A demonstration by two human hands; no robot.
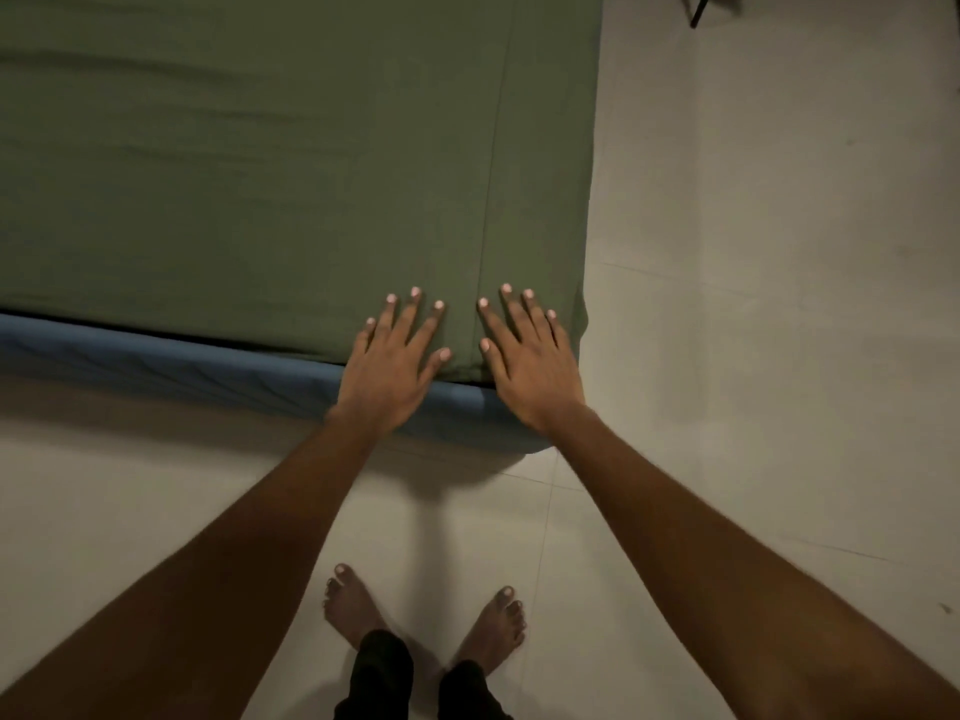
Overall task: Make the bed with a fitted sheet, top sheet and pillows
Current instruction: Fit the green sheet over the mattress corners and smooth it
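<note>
A green sheet point(270, 163) lies spread flat over the mattress, with a straight crease running up from the near right corner. Below its near edge a strip of blue mattress side point(156, 356) shows. My left hand point(395, 361) lies flat on the sheet at the near right corner, fingers spread and straight. My right hand point(530, 361) lies flat beside it, closer to the corner, fingers also straight. Neither hand holds any cloth. No pillow is in view.
Pale tiled floor point(769, 314) runs along the right side and the near side of the bed. My bare feet point(421, 615) stand on it just in front of the corner. A dark furniture leg point(698, 10) shows at the top right.
</note>
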